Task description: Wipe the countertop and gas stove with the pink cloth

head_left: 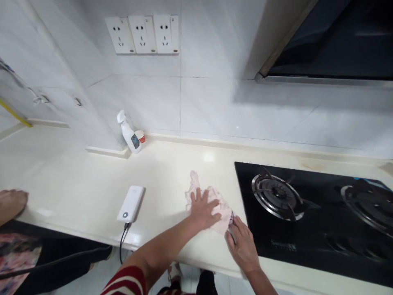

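Observation:
A pale pink cloth (222, 200) lies crumpled on the cream countertop (172, 172), left of the black gas hob. My left hand (203, 211) presses flat on top of it, fingers spread. At the cloth's right end, where a dark striped edge shows, my right hand (243, 242) rests with its fingertips touching the fabric. The fingers of that hand are stretched out and its thumb stands apart. Part of the cloth is hidden under my left palm.
The gas hob (260, 233) borders my right hand. A white power bank (131, 203) with a black cable lies to the left. Against the wall stand a spray bottle (130, 135) and a small cup (140, 136). Another person's hand (12, 203) rests at far left. A range hood (331, 45) overhangs the hob.

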### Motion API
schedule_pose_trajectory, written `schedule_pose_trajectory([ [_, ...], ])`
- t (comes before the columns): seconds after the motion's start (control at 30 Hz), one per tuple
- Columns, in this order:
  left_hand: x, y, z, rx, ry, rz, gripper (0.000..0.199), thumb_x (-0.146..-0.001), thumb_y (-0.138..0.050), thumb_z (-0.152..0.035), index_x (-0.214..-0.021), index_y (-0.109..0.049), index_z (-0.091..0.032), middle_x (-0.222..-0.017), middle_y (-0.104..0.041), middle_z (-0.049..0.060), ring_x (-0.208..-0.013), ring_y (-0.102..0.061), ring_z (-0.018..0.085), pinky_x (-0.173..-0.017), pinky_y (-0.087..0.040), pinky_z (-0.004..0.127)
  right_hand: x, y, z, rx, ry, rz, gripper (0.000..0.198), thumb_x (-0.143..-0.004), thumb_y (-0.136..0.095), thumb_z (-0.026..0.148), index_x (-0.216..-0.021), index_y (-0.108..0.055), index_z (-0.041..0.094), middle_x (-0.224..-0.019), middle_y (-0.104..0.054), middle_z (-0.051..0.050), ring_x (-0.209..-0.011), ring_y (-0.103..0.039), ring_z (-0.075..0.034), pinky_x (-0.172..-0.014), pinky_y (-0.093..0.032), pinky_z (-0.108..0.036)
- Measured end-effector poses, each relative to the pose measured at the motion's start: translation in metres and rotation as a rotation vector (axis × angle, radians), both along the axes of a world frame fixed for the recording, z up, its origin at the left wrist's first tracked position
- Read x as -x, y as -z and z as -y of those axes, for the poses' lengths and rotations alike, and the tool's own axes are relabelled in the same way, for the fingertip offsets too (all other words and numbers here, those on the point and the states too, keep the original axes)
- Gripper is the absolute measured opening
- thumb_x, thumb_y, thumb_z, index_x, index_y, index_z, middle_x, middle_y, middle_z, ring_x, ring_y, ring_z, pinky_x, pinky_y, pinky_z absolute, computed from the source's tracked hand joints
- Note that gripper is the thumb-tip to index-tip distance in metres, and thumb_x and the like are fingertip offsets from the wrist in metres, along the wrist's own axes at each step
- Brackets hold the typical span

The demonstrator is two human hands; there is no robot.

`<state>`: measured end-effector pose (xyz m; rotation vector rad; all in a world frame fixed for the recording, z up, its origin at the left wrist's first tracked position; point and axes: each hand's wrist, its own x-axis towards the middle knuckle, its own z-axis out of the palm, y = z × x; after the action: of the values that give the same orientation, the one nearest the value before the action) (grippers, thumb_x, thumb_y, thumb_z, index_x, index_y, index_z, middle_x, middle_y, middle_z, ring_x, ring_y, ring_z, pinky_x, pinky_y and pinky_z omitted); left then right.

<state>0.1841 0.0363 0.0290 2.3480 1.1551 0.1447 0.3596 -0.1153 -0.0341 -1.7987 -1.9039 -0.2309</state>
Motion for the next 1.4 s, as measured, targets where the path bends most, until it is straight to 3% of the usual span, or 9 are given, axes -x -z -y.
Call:
schedule_pose_trajectory([
  [0.27, 0.132, 0.029, 0.088, -0.291, 0.083, 0.129, 0.045, -0.085, -0.065, -0.048, -0.128, -0.065, -0.038, -0.159, -0.039, 0.002, -0.15, -0.024, 0.039, -0.117, -0.018, 0.062, -0.003, 0.006, 0.003, 0.031, 0.004, -0.078, 0.032, -0.099, -0.043, 0.031, -0.126, -0.058, 0.02, -0.139, -0.056, -0.013, -0.135, -0.048, -0.028, -0.111, -0.041, -0.051],
  [0.43, 0.206, 0.027, 0.066, -0.397, -0.18, 0.069, 0.04, -0.084, -0.067, -0.036, -0.123, -0.068, -0.036, -0.157, -0.041, 0.006, -0.145, -0.03, 0.04, -0.111, -0.027, 0.064, 0.004, 0.001, 0.0, 0.013, 0.033, -0.073, 0.03, -0.098, -0.045, 0.029, -0.123, -0.06, 0.02, -0.138, -0.057, -0.013, -0.134, -0.049, -0.029, -0.109, -0.042, -0.052],
  [0.57, 0.2, 0.024, 0.007, -0.415, -0.369, 0.114, 0.034, -0.086, -0.066, -0.038, -0.118, -0.072, -0.029, -0.16, -0.032, 0.009, -0.148, -0.022, 0.042, -0.114, -0.026, 0.062, 0.004, -0.002, 0.0, 0.032, 0.038, -0.077, 0.03, -0.098, -0.044, 0.028, -0.122, -0.06, 0.02, -0.136, -0.058, -0.013, -0.134, -0.049, -0.029, -0.109, -0.042, -0.052],
  [0.73, 0.146, 0.019, -0.048, -0.349, -0.472, 0.095, 0.043, -0.082, -0.069, -0.037, -0.123, -0.069, -0.025, -0.154, -0.04, 0.013, -0.145, -0.023, 0.047, -0.113, -0.024, 0.066, 0.005, -0.004, 0.0, 0.04, 0.054, -0.083, 0.029, -0.098, -0.045, 0.028, -0.12, -0.062, 0.019, -0.136, -0.058, -0.013, -0.135, -0.048, -0.027, -0.111, -0.041, -0.05],
  [0.83, 0.111, 0.016, -0.031, -0.302, -0.361, 0.113, 0.041, -0.082, -0.068, -0.036, -0.122, -0.07, -0.027, -0.147, -0.048, 0.012, -0.14, -0.031, 0.044, -0.111, -0.027, 0.064, 0.006, -0.004, 0.001, 0.046, 0.059, -0.094, 0.03, -0.098, -0.044, 0.028, -0.121, -0.062, 0.02, -0.137, -0.058, -0.012, -0.135, -0.048, -0.027, -0.111, -0.04, -0.05],
  [1.0, 0.081, 0.011, 0.05, -0.161, -0.02, 0.196, 0.047, -0.081, -0.07, -0.042, -0.126, -0.067, -0.032, -0.151, -0.045, 0.007, -0.143, -0.03, 0.041, -0.114, -0.028, 0.063, -0.001, -0.003, 0.0, 0.051, 0.043, -0.115, 0.031, -0.098, -0.043, 0.029, -0.12, -0.063, 0.019, -0.136, -0.059, -0.011, -0.135, -0.048, -0.027, -0.112, -0.039, -0.049],
  [1.17, 0.121, 0.01, 0.068, -0.078, -0.002, 0.34, 0.068, -0.093, -0.057, -0.043, -0.155, -0.034, -0.025, -0.161, -0.033, 0.012, -0.147, -0.031, 0.03, -0.119, -0.033, 0.051, 0.024, -0.03, -0.013, 0.035, 0.036, -0.249, 0.044, -0.099, -0.043, 0.041, -0.135, -0.056, 0.02, -0.139, -0.055, -0.014, -0.132, -0.049, -0.028, -0.109, -0.042, -0.049],
  [1.3, 0.186, 0.016, 0.054, -0.21, -0.237, 0.399, 0.051, -0.101, -0.043, -0.037, -0.151, -0.039, -0.024, -0.154, -0.043, 0.012, -0.146, -0.036, 0.026, -0.121, -0.032, 0.051, 0.101, -0.056, -0.03, 0.338, -0.228, -0.155, 0.057, -0.096, -0.051, 0.05, -0.149, -0.045, 0.03, -0.163, -0.027, -0.009, -0.149, -0.022, -0.034, -0.118, -0.025, -0.059],
  [1.4, 0.221, 0.025, 0.06, -0.213, -0.321, 0.408, 0.047, -0.102, -0.04, -0.036, -0.148, -0.042, -0.025, -0.15, -0.048, 0.011, -0.143, -0.04, 0.025, -0.12, -0.034, 0.051, 0.156, -0.061, -0.043, 0.52, -0.368, -0.114, 0.062, -0.091, -0.059, 0.056, -0.147, -0.048, 0.032, -0.164, -0.026, -0.008, -0.152, -0.012, -0.037, -0.119, -0.01, -0.066],
])
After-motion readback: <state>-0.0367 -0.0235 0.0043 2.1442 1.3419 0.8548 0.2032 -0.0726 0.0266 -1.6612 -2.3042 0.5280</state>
